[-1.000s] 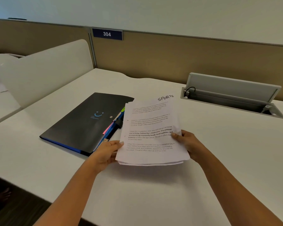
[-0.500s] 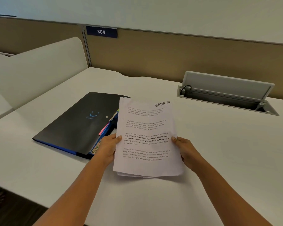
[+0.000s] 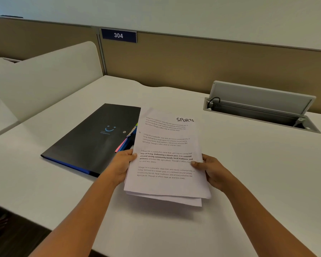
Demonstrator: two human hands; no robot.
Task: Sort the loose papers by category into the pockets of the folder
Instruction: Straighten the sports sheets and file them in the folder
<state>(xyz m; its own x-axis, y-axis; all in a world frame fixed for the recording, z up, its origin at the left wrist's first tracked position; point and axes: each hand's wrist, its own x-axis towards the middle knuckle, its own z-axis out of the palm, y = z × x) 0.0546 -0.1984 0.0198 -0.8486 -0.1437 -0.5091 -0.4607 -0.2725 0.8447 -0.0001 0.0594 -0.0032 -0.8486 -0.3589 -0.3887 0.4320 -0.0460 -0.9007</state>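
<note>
I hold a stack of white printed papers (image 3: pixel 167 145) above the desk, its top sheet marked "SPORTS" by hand in the upper right corner. My left hand (image 3: pixel 121 165) grips the stack's left edge and my right hand (image 3: pixel 214 170) grips its right edge, thumbs on top. Lower sheets stick out unevenly at the bottom. A black folder (image 3: pixel 93 138) with a blue smile logo and blue spine lies shut on the desk to the left, with pink and green tabs poking out of its right side. The papers overlap the folder's right edge.
The white desk (image 3: pixel 258 173) runs to a tan partition with a blue "304" sign (image 3: pixel 118 35). An open cable tray with a raised grey lid (image 3: pixel 261 106) sits at the back right. A white divider panel (image 3: pixel 44 76) stands on the left.
The stack has been drawn a little nearer to me and squared more upright in both hands. The folder has not moved.
</note>
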